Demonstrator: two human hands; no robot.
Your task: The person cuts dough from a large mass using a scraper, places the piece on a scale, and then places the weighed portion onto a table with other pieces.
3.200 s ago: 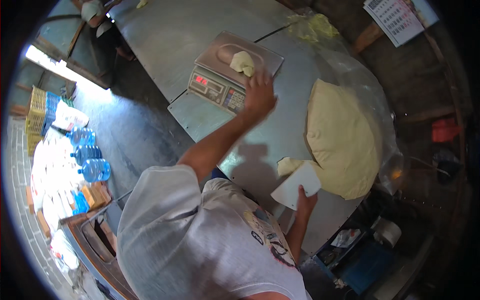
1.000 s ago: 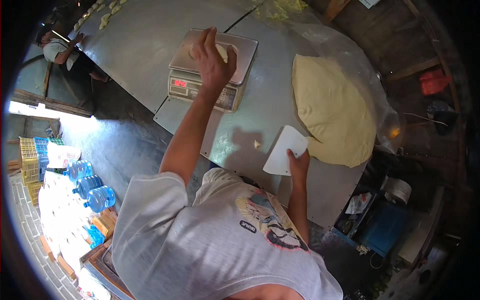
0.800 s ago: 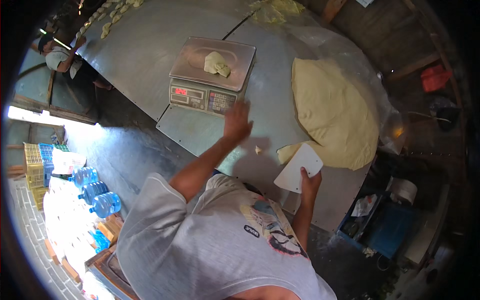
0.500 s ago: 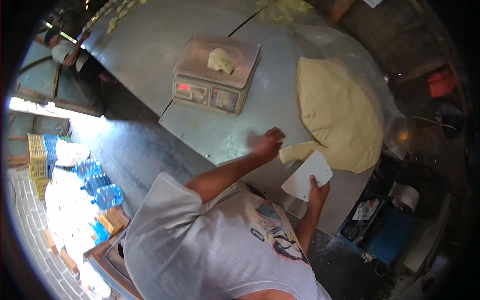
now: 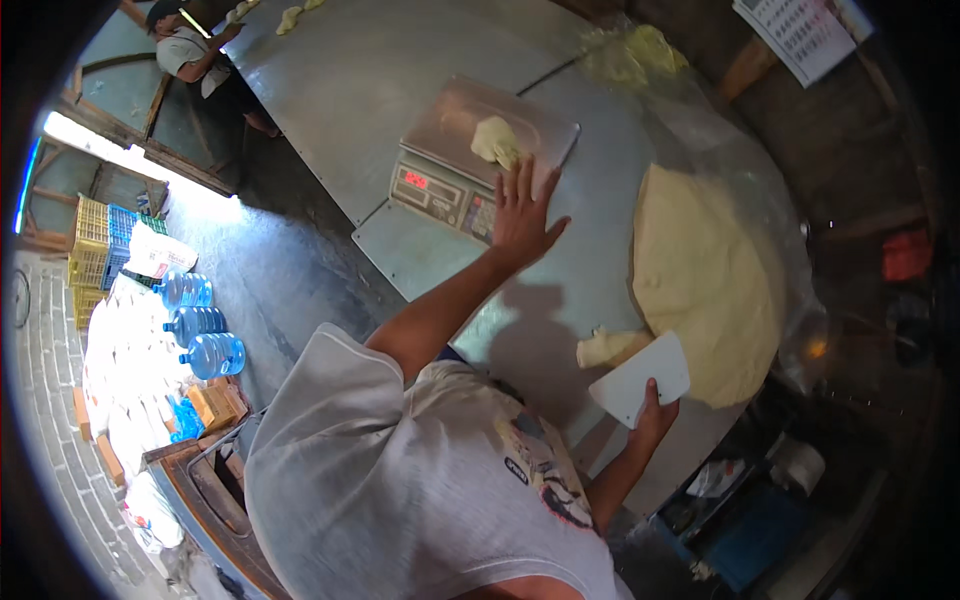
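Observation:
My left hand reaches over the front edge of a digital scale, fingers spread. Its fingertips are at the near side of a small pale dough lump on the scale's metal pan; whether they touch it I cannot tell. In my right hand is a white dough scraper, gripped with the thumb on its face. Just beyond the scraper lies a large slab of dough. A narrow tongue of dough sticks out from its near left side, partly behind the scraper.
Clear plastic sheeting lies along the slab's far right side. Across the metal table, a co-worker stands at the far left near several dough pieces. Blue water bottles and crates stand on the left.
My left hand has moved from beside the dough tongue up to the scale, its fingers spreading. The scraper stays in my right hand near the slab. The whole view has shifted.

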